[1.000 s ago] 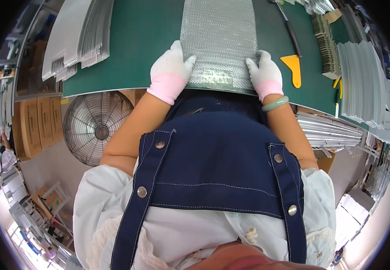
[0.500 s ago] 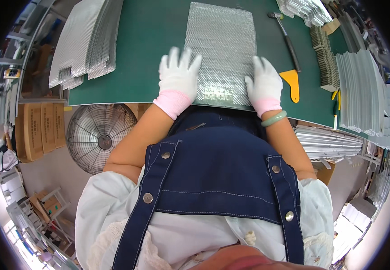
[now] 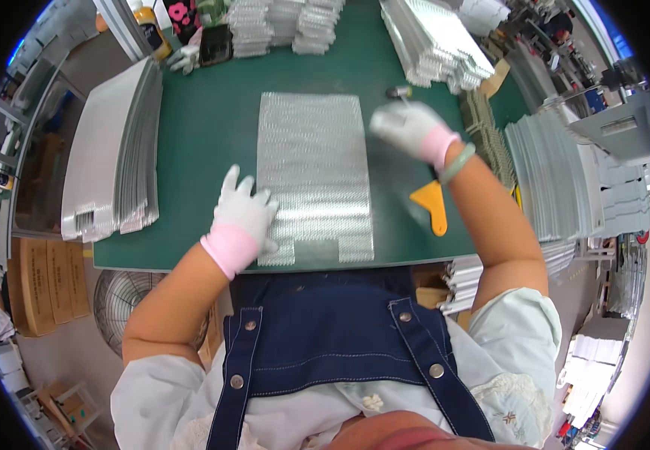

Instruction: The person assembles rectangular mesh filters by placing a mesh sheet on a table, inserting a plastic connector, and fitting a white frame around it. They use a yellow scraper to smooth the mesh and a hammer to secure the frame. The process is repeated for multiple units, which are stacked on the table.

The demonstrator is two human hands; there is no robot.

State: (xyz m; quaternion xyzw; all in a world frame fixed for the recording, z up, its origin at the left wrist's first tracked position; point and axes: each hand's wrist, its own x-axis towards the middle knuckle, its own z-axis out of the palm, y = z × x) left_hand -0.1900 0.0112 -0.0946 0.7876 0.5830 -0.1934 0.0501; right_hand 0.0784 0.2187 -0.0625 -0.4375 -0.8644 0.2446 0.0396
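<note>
A silver mesh-textured sheet (image 3: 314, 165) lies flat on the green tabletop (image 3: 205, 120), a rectangular notch in its near edge. My left hand (image 3: 242, 217), in a white glove with a pink cuff, rests at the sheet's left edge, fingers spread. To the right of the sheet, my gloved right hand (image 3: 409, 129) is curled around a hammer (image 3: 398, 92); its head shows just beyond the fingers. The hand is slightly blurred, and most of the handle is hidden or smeared. A yellow scraper (image 3: 431, 206) lies on the table nearer me than that hand.
Stacked silver sheets (image 3: 107, 150) stand at the left, with more sheets (image 3: 437, 37) at the far right and upright ones (image 3: 554, 180) along the right edge. Small mesh stacks (image 3: 284, 26) and a bottle (image 3: 150, 30) are at the back. A fan (image 3: 115, 300) stands below left.
My right hand has left the sheet's right edge and closed on the hammer. My left hand stays by the left edge. The view has shifted, showing more of the table's far side.
</note>
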